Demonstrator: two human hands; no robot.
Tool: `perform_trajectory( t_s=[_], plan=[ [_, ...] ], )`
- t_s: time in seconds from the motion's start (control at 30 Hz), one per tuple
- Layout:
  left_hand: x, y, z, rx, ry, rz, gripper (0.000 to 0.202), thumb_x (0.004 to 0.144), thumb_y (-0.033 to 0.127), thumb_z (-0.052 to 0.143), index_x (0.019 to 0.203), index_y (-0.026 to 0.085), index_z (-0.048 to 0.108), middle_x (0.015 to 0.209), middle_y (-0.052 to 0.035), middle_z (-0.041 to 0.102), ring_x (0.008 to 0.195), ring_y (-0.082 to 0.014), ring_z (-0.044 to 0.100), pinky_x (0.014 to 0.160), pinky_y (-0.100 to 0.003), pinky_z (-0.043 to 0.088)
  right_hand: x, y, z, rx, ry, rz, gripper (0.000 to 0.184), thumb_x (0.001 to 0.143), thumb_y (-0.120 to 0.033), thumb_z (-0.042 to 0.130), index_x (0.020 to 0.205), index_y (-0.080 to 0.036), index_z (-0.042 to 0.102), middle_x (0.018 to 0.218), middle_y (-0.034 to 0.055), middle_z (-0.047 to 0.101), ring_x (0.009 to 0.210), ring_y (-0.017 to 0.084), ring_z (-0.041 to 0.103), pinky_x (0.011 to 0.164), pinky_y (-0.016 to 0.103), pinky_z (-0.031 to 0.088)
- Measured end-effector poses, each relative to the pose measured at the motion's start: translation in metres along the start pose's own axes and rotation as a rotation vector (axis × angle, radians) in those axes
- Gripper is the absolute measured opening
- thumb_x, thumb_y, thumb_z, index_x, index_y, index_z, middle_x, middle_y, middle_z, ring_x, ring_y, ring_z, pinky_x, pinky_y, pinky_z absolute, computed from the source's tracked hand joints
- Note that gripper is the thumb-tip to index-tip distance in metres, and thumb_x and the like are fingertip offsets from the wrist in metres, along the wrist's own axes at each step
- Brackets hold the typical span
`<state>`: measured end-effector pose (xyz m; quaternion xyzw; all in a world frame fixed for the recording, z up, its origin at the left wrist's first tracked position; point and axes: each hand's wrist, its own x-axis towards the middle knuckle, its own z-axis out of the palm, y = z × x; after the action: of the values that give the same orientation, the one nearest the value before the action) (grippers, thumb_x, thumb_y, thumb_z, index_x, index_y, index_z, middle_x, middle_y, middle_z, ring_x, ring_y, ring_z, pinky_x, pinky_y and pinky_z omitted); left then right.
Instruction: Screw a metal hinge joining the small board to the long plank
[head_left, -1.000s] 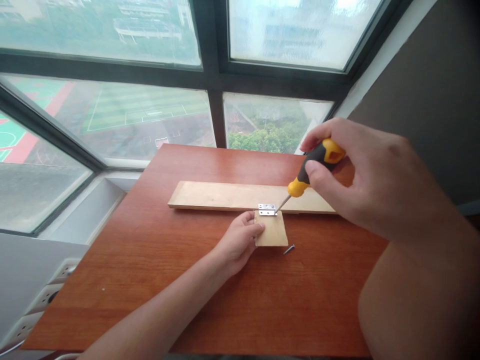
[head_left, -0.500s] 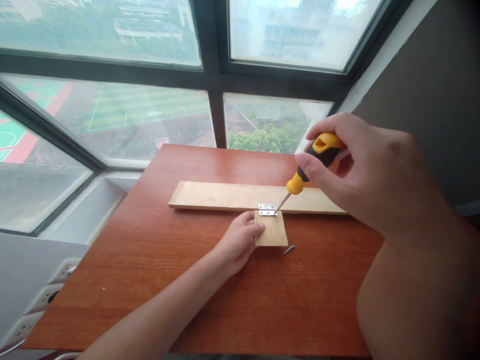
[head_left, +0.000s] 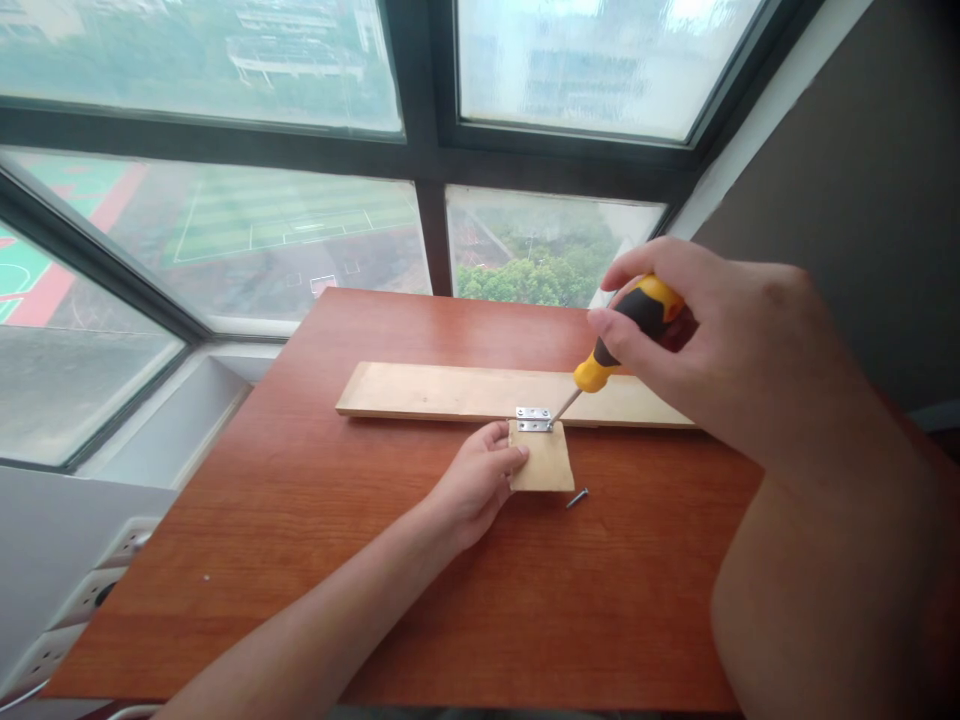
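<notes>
My right hand (head_left: 720,345) is closed round the yellow-and-black handle of a screwdriver (head_left: 626,330). Its thin shaft slants down to the left, and the tip rests on a small metal hinge (head_left: 534,418). The hinge joins a long pale wooden plank (head_left: 435,392) to a small wooden block (head_left: 544,462). My left hand (head_left: 476,485) grips the left edge of that block and presses it to the table, fingers curled. A dark loose screw (head_left: 577,497) lies just right of the block.
The red-brown wooden table (head_left: 300,520) stands against a large window (head_left: 225,230) with dark frames. A grey wall (head_left: 862,180) rises on the right. White power sockets (head_left: 82,600) sit beyond the table's left edge.
My right hand has turned the screwdriver handle slightly while the tip stays on the hinge. The left hand and the wood pieces have not moved.
</notes>
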<state>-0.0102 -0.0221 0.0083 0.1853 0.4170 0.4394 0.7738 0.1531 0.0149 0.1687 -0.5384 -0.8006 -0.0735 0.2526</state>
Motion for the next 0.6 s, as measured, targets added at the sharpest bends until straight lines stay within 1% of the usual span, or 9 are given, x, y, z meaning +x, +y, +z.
perform_trajectory(
  t_s=[0.03, 0.1, 0.17, 0.23, 0.33, 0.4, 0.47, 0.53, 0.6],
  plan=[
    [0.0000, 0.0000, 0.0000, 0.001, 0.000, 0.000, 0.029, 0.074, 0.006, 0.066, 0.101, 0.013, 0.059, 0.099, -0.0119, 0.070, 0.080, -0.0175, 0.068, 0.074, -0.027, 0.053, -0.0005, 0.0003, -0.0003, 0.013, -0.003, -0.011, 0.024, 0.082, -0.039, 0.057, 0.102, -0.026, 0.063, 0.078, 0.0016, 0.069, 0.063, 0.020, 0.061, 0.059, 0.033, 0.041],
    [0.0001, -0.0002, -0.0002, -0.001, -0.003, 0.003, 0.028, 0.074, 0.005, 0.066, 0.100, 0.013, 0.059, 0.099, -0.0117, 0.070, 0.081, -0.0171, 0.068, 0.074, -0.027, 0.053, -0.0020, 0.0005, -0.0022, 0.054, -0.025, -0.042, 0.028, 0.080, -0.032, 0.057, 0.107, -0.027, 0.060, 0.093, 0.0021, 0.070, 0.072, 0.021, 0.063, 0.064, 0.034, 0.044],
    [0.0004, -0.0004, -0.0003, -0.006, -0.004, 0.007, 0.028, 0.073, 0.005, 0.067, 0.099, 0.013, 0.060, 0.099, -0.0113, 0.070, 0.082, -0.0163, 0.068, 0.075, -0.025, 0.052, -0.0032, 0.0001, -0.0044, 0.094, -0.068, -0.048, 0.033, 0.079, -0.031, 0.057, 0.112, -0.027, 0.058, 0.100, 0.0018, 0.070, 0.074, 0.021, 0.064, 0.066, 0.035, 0.046],
    [0.0003, -0.0004, -0.0001, -0.007, -0.004, 0.009, 0.028, 0.073, 0.006, 0.068, 0.099, 0.013, 0.060, 0.098, -0.0108, 0.070, 0.082, -0.0158, 0.068, 0.076, -0.024, 0.052, -0.0032, -0.0003, -0.0054, 0.097, -0.098, -0.028, 0.033, 0.080, -0.036, 0.058, 0.112, -0.027, 0.058, 0.097, 0.0015, 0.070, 0.070, 0.021, 0.063, 0.064, 0.035, 0.046],
    [-0.0004, -0.0001, 0.0003, -0.001, -0.005, 0.009, 0.028, 0.073, 0.007, 0.068, 0.099, 0.013, 0.060, 0.098, -0.0104, 0.070, 0.083, -0.0160, 0.068, 0.077, -0.025, 0.051, -0.0019, 0.0001, -0.0041, 0.013, -0.051, 0.012, 0.031, 0.082, -0.045, 0.058, 0.106, -0.027, 0.061, 0.083, 0.0015, 0.070, 0.064, 0.022, 0.062, 0.060, 0.035, 0.045],
    [-0.0009, 0.0002, 0.0005, 0.004, -0.006, 0.007, 0.028, 0.073, 0.007, 0.068, 0.100, 0.013, 0.061, 0.098, -0.0104, 0.070, 0.082, -0.0165, 0.068, 0.076, -0.026, 0.052, -0.0014, 0.0010, -0.0033, -0.021, -0.021, 0.008, 0.026, 0.083, -0.043, 0.057, 0.104, -0.028, 0.063, 0.080, 0.0019, 0.070, 0.065, 0.023, 0.063, 0.061, 0.036, 0.044],
    [-0.0011, 0.0002, 0.0004, 0.005, -0.009, 0.005, 0.028, 0.073, 0.008, 0.069, 0.099, 0.014, 0.060, 0.097, -0.0104, 0.070, 0.082, -0.0168, 0.068, 0.076, -0.026, 0.052, -0.0018, 0.0017, -0.0040, -0.001, -0.025, -0.017, 0.024, 0.083, -0.035, 0.056, 0.105, -0.028, 0.062, 0.086, 0.0022, 0.071, 0.070, 0.024, 0.064, 0.063, 0.036, 0.045],
    [-0.0008, 0.0000, 0.0003, 0.000, -0.010, 0.006, 0.028, 0.073, 0.008, 0.069, 0.098, 0.014, 0.060, 0.097, -0.0102, 0.070, 0.083, -0.0167, 0.068, 0.077, -0.026, 0.051, -0.0029, 0.0017, -0.0059, 0.040, -0.050, -0.047, 0.029, 0.080, -0.029, 0.057, 0.108, -0.027, 0.061, 0.094, 0.0021, 0.071, 0.074, 0.023, 0.065, 0.065, 0.036, 0.047],
    [-0.0002, -0.0002, 0.0002, -0.006, -0.009, 0.009, 0.029, 0.072, 0.007, 0.069, 0.098, 0.014, 0.060, 0.097, -0.0100, 0.070, 0.083, -0.0165, 0.068, 0.078, -0.026, 0.051, -0.0040, 0.0009, -0.0079, 0.087, -0.086, -0.064, 0.034, 0.077, -0.026, 0.058, 0.111, -0.026, 0.059, 0.101, 0.0021, 0.070, 0.072, 0.021, 0.065, 0.066, 0.035, 0.047]
  ],
)
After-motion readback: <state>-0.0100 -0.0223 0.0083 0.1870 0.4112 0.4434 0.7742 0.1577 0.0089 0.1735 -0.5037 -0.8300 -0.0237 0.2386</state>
